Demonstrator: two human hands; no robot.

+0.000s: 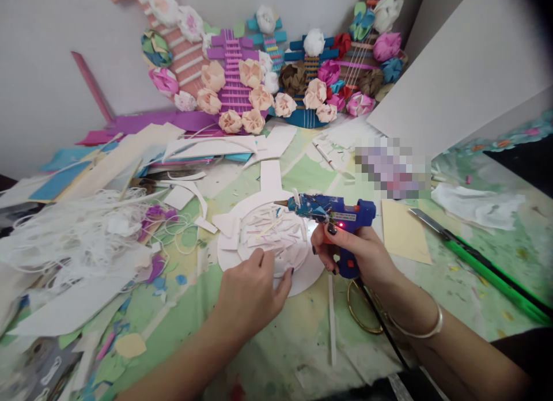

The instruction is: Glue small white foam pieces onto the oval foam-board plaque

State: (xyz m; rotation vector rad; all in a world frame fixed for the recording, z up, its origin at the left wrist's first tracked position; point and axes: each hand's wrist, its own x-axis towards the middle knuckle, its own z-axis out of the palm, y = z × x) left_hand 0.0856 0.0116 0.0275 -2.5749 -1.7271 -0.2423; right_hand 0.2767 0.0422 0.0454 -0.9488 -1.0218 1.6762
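My right hand (360, 248) is wrapped around a blue hot glue gun (349, 214) with a small red light lit. Its nozzle points left, above a round white foam-board piece (317, 263) with a straight neck (271, 176). On that piece lies a white ring holding many thin white scraps (272, 228). My left hand (250, 288) rests at the ring's near side, its fingers curled down and its thumb at the rim. The fingertips are hidden, so I cannot make out what they grip.
Finished paper-flower guitars (235, 78) lean on the wall. Left lie tangled white strings (86, 239) and board offcuts (142, 142). Right are a green utility knife (488, 268) with its blade out, a cream card (404, 231) and crumpled white paper (479, 205). Gold-handled scissors (363, 314) lie under my right wrist.
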